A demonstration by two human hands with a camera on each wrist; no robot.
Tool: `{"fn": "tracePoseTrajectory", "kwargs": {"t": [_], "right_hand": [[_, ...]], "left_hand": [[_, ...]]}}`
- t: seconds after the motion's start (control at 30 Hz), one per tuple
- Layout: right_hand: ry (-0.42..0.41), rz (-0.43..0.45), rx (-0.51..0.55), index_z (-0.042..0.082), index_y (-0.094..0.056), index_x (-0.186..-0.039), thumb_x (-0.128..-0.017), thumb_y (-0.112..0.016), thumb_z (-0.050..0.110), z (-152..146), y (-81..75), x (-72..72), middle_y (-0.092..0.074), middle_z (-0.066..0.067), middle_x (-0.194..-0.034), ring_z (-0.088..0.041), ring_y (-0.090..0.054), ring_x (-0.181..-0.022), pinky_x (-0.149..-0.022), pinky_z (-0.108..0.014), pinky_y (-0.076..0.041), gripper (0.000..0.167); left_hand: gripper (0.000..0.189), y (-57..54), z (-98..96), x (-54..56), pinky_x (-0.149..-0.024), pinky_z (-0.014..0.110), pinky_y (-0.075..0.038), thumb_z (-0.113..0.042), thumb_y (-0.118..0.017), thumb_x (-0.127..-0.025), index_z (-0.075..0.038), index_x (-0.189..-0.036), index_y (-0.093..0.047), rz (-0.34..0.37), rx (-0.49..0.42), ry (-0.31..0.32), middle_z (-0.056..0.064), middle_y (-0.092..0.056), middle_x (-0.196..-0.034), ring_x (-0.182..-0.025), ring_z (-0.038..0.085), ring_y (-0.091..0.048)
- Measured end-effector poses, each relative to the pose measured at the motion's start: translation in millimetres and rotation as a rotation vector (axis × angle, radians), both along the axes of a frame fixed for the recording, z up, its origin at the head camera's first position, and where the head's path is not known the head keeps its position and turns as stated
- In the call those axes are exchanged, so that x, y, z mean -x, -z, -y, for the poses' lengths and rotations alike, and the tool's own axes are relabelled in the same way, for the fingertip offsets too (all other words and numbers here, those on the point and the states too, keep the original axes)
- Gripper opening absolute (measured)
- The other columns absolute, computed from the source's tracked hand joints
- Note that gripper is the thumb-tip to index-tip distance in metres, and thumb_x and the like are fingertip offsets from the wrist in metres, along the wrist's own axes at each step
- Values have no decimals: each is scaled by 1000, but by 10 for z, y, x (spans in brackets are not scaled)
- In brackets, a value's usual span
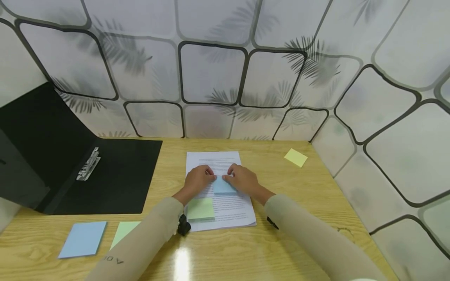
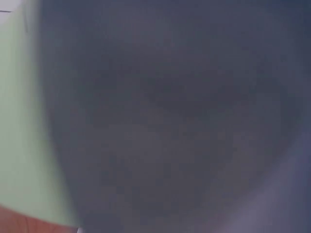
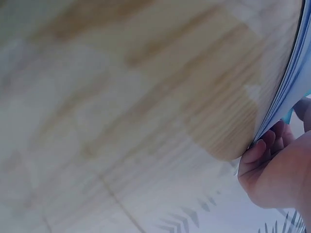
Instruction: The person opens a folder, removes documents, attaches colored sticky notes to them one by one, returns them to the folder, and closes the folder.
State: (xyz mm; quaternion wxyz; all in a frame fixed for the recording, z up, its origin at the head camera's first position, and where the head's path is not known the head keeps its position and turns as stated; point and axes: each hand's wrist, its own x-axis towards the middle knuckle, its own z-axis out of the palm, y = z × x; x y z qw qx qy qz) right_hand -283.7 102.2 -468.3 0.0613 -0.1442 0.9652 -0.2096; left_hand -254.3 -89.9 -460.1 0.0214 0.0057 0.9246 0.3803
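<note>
A light blue sticky note pad [image 1: 224, 186] lies over the printed sheets [image 1: 233, 212] in the head view. At its upper left corner, my left hand [image 1: 199, 178] pinches it between thumb and curled fingers. The right hand [image 1: 243, 180] pinches the upper right corner, thumbs pointing toward each other. Below the left hand, a green sticky note pad [image 1: 201, 208] rests on the same sheets. In the right wrist view, the right hand [image 3: 277, 170] shows beside the edges of stacked sheets [image 3: 289, 77]. A dark blurred shape blocks most of the left wrist view.
An open black ring binder [image 1: 123, 175] occupies the table's left side. In front of it are another blue pad [image 1: 83, 239] and a green pad [image 1: 123, 230], partly covered by the left sleeve. A yellow pad [image 1: 296, 157] lies at back right, near the patterned wall [image 1: 211, 74].
</note>
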Motion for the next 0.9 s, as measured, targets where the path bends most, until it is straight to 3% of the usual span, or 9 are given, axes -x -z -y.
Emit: {"fn": "tracePoseTrajectory", "kwargs": {"t": [0.27,0.67,0.9], "right_hand": [[40,-11,7,16,-65,-110,-101,-62,31,-105,-12,-17,-67,1,-93,-14,-59,-78,-69,-33,-46,18],[58,-8,16,17,-67,-110,-100,-63,30,-140,-54,-58,-67,0,-94,-16,-59,-79,-71,-35,-46,17],[41,-30,16,15,-69,-114,-99,-65,29,-163,-58,-52,-66,-1,-98,-19,-59,-86,-74,-37,-48,21]], "left_hand": [[12,34,17,5,-76,36,-48,-20,-72,-92,-9,-98,-72,-34,-37,14,4,-71,-90,-81,19,-61],[8,28,48,-3,-76,36,-48,-14,-70,-91,-9,-95,-75,-51,-94,-9,4,-71,-86,-79,20,-60],[10,15,16,-19,-77,38,-47,-16,-68,-92,-9,-97,-73,-30,-56,-14,5,-70,-89,-80,21,-60]]}}
